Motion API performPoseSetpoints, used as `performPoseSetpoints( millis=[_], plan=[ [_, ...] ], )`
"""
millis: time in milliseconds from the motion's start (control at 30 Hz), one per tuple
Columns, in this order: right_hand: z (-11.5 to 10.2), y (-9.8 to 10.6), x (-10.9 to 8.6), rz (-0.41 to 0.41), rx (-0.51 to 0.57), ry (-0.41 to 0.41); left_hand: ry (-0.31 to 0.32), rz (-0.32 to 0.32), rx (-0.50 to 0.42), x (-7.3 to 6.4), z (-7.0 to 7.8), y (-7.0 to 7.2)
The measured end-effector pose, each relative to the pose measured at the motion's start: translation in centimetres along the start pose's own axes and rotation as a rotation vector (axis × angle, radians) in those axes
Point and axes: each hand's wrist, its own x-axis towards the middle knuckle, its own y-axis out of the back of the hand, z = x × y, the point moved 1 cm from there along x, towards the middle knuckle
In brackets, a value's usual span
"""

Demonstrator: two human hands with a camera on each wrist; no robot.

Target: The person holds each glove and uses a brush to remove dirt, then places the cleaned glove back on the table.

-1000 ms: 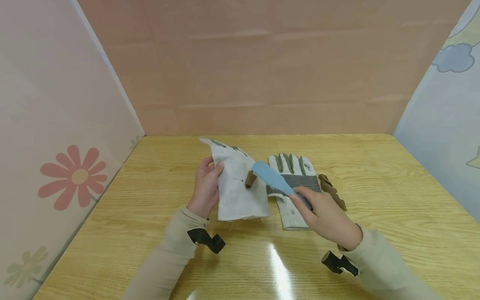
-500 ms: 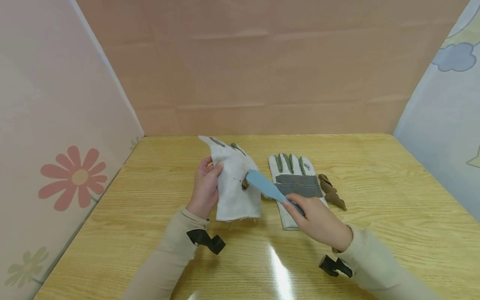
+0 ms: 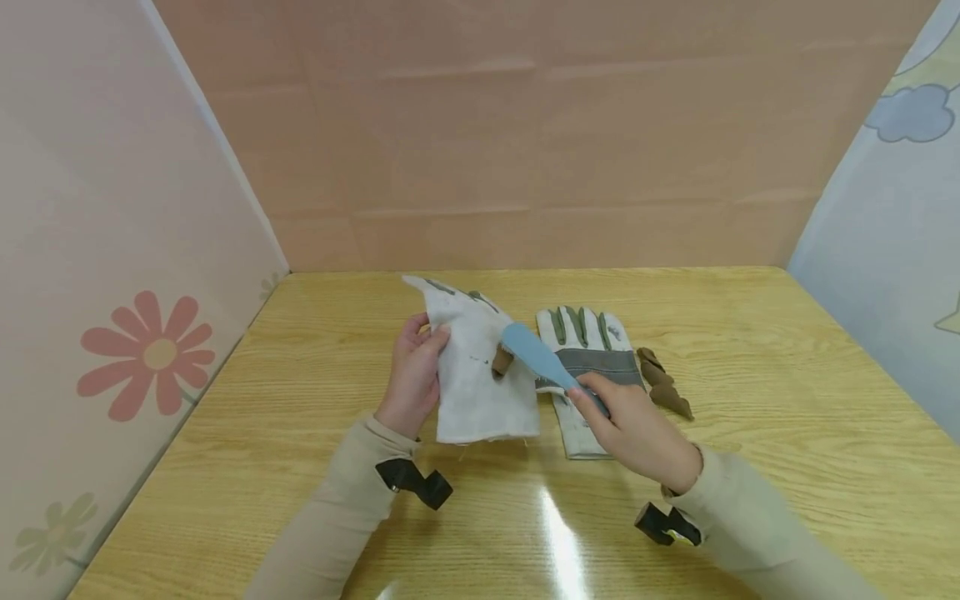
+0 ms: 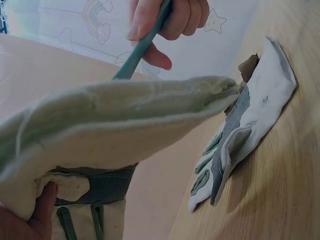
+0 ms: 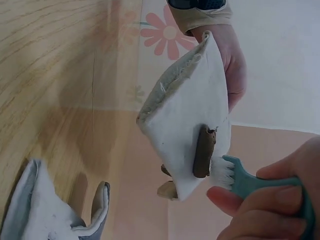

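My left hand (image 3: 412,367) grips a white work glove (image 3: 480,383) by its left edge, thumb on the near face. In the left wrist view the frayed cuff of this glove (image 4: 135,102) spans the middle. My right hand (image 3: 637,425) holds a blue brush (image 3: 536,354) by its handle. White bristles (image 5: 221,171) show in the right wrist view, right beside a brown rolled piece (image 5: 204,152) on the glove's face. Behind the brush lies a second glove (image 3: 596,371), white with a grey band and green strips between its fingers.
Several brown curled lumps (image 3: 663,385) lie at the second glove's right side on the wooden table (image 3: 300,417). A tan backdrop (image 3: 480,150) stands behind, with patterned panels at left and right. Each wrist carries a small black camera.
The brush swept left and down across the held glove, then came back up and right. The glove's right side folded in and spread out again. My left hand has hardly moved.
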Motion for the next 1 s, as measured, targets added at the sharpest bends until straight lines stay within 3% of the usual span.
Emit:
performPoseSetpoints(
  millis=[267, 500, 800, 1000],
  plan=[
    [-0.3, -0.7, -0.1, -0.084, -0.008, 0.041, -0.001, 0.015, -0.013, 0.0, -0.1, -0.1],
    [-0.5, -0.1, -0.7, -0.09, -0.008, 0.087, -0.001, 0.029, -0.013, 0.1, 0.0, 0.1],
    [-0.2, 0.7, -0.2, 0.061, -0.027, 0.071, 0.009, 0.012, -0.002, -0.1, 0.1, 0.0],
    [0.0, 0.1, 0.3, 0.007, -0.024, 0.041, 0.007, -0.005, -0.005, -0.2, 0.0, -0.3]
  ],
)
